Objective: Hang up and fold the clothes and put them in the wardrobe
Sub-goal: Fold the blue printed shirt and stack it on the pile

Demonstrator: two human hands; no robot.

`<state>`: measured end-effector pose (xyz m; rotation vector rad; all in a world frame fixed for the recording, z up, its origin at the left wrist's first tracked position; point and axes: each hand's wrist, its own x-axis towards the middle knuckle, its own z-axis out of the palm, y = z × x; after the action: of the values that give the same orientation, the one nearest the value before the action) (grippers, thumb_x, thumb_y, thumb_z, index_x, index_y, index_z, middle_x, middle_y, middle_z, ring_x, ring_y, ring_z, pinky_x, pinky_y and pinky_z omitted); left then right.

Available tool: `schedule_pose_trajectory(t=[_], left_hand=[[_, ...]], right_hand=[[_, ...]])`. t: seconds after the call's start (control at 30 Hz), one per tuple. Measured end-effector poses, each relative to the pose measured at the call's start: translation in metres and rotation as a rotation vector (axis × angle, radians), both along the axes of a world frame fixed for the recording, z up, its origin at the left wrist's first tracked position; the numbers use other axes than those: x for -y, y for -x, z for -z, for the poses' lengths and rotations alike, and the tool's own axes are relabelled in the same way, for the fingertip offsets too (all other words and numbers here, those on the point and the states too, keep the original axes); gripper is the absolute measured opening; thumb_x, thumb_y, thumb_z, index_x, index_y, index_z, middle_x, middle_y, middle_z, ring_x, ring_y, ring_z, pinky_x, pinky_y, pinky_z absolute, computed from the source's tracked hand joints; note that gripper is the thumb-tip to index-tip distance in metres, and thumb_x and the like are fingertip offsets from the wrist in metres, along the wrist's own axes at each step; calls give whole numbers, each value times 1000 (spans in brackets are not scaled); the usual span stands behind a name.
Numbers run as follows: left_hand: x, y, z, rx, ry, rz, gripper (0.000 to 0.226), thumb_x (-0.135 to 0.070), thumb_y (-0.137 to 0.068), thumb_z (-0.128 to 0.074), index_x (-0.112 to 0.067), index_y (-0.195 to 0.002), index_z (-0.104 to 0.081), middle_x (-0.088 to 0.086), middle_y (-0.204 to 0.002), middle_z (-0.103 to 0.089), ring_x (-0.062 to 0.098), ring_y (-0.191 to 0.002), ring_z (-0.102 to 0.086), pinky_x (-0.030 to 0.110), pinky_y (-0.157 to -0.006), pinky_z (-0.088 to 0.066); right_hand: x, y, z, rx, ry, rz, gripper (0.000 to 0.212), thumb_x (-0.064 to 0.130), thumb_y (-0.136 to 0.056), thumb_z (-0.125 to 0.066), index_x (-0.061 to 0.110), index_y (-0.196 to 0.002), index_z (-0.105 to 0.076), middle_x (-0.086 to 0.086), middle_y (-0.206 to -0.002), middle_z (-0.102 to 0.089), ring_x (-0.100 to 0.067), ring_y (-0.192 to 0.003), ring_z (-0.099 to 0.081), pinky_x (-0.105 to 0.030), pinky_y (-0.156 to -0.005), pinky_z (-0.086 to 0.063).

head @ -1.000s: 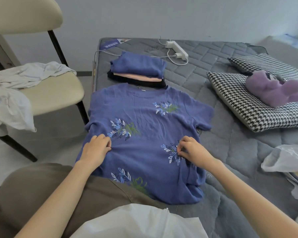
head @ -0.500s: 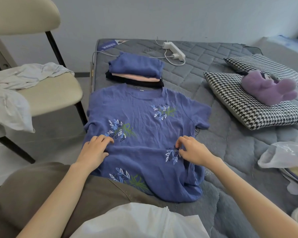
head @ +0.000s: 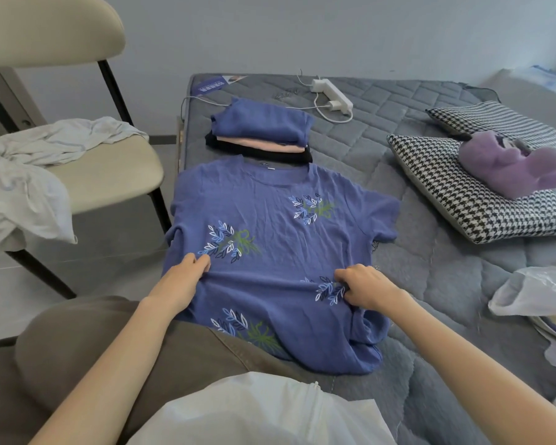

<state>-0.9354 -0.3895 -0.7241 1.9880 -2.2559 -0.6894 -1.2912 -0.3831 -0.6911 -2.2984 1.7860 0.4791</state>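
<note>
Now it's folding time: blue shirt lies flat on the bed, collar at twelve o'clock. Left grip and right grip both pinch its midsection; next, I reckon, fold the lower half toward twelve.

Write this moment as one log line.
left hand: pinches blue leaf-print T-shirt | right hand: grips T-shirt | T-shirt: spread on grey quilted mattress

We see a blue shirt with white, blue and green leaf prints; at two o'clock, black-and-white houndstooth pillows bear a purple plush toy.
</note>
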Motion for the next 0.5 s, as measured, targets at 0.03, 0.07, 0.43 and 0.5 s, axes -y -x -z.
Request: schedule_pose_trajectory(t=[0.03,0.07,0.43,0.5], left_hand=[[0,0,0,-34,-15,-4,10,-16,-100,-32,-16,-93,-39,3,-93,-40,19,-74,-41,33,-67,-35],[0,0,-1,-34,-14,-8,10,-18,-101,-35,-17,-94,-41,4,-96,-43,21,-77,-45,35,-71,-38],[11,-16,2,-113,109,-552,33,-23,-100,-44,-6,-128,-47,21,-131,-46,45,-116,-44,45,-95,-35],[14,-20,6,-143,93,-561,29,-25,-99,-46,-7,-121,-52,18,-125,-54,41,-114,-49,44,-92,-40]], right_hand=[[0,0,-1,-23,-25,16,19,9,-82,-50,24,-89,-40,-10,-106,-61,-34,-99,-58,-31,-67,-35],[0,-1,-2,-57,-54,30,18,10,-82,-51,23,-91,-42,-9,-107,-60,-33,-99,-59,-32,-68,-36],[15,-74,-8,123,123,-88,24,21,-83,-50,15,-107,-46,-2,-112,-54,-25,-106,-49,-33,-75,-38],[18,-92,-5,183,106,-121,29,23,-86,-49,16,-113,-48,-2,-116,-54,-26,-109,-48,-35,-81,-40]])
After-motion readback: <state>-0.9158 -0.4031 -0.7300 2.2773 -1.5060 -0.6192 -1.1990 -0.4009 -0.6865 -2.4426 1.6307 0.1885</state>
